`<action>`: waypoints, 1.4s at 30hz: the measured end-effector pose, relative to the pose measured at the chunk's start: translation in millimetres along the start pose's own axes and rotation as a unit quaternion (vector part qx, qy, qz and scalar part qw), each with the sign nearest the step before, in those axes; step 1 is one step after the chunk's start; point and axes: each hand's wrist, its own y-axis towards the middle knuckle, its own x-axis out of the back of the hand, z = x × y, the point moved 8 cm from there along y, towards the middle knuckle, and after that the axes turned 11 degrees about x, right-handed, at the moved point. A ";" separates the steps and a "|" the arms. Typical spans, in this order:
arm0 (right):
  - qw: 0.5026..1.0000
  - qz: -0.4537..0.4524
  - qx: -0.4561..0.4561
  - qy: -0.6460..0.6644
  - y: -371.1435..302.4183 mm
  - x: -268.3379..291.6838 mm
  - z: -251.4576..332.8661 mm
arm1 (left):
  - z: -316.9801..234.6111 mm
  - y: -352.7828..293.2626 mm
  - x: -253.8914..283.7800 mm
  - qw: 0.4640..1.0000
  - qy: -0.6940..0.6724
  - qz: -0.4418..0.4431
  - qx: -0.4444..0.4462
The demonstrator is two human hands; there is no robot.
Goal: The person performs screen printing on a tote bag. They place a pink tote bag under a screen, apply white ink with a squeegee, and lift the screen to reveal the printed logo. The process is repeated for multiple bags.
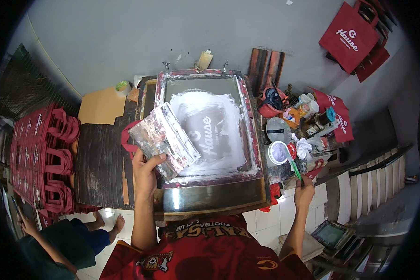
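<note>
My left hand grips a wide, paint-stained squeegee, its white-smeared edge tilted over the printing screen. White ink lies thick on the mesh around a pale lettered design. A dark red bag's handle sticks out at the screen's left side, behind the squeegee. On the right, my right hand is closed round a green-handled spatula, whose ink-coated end is at the rim of a white tub of pale ink.
Stacked dark red bags are at left, beside a person's bare feet and arm. Jars, rags and a glass bottle crowd the table's right end. Cardboard lies at back left. More bags hang at upper right; frames sit lower right.
</note>
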 end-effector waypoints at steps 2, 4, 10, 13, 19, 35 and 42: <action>0.992 0.000 -0.051 0.118 7.7 -1.6 -1.9 | 4.1 -0.6 5.0 1.000 0.005 -0.006 0.007; 0.946 0.029 -0.173 0.272 6.1 -4.7 -1.0 | 7.2 -1.5 3.7 1.000 0.010 0.007 0.027; 0.955 0.049 -0.054 0.286 66.3 9.4 63.8 | 13.5 -4.4 2.9 0.999 -0.035 0.005 0.042; 0.979 0.014 0.149 0.140 122.0 18.3 136.5 | 11.6 -4.1 12.1 0.999 -0.016 -0.001 0.032; 0.919 0.027 0.368 -0.137 222.0 -33.7 267.2 | 1.8 -10.5 24.4 0.999 -0.035 -0.011 0.027; 0.721 0.292 0.499 -0.381 230.6 -92.7 369.8 | 8.2 -19.1 32.1 0.995 -0.088 -0.039 0.018; 0.725 0.318 0.510 -0.336 191.1 -69.2 353.2 | 4.0 -17.2 21.4 0.997 -0.068 -0.014 0.025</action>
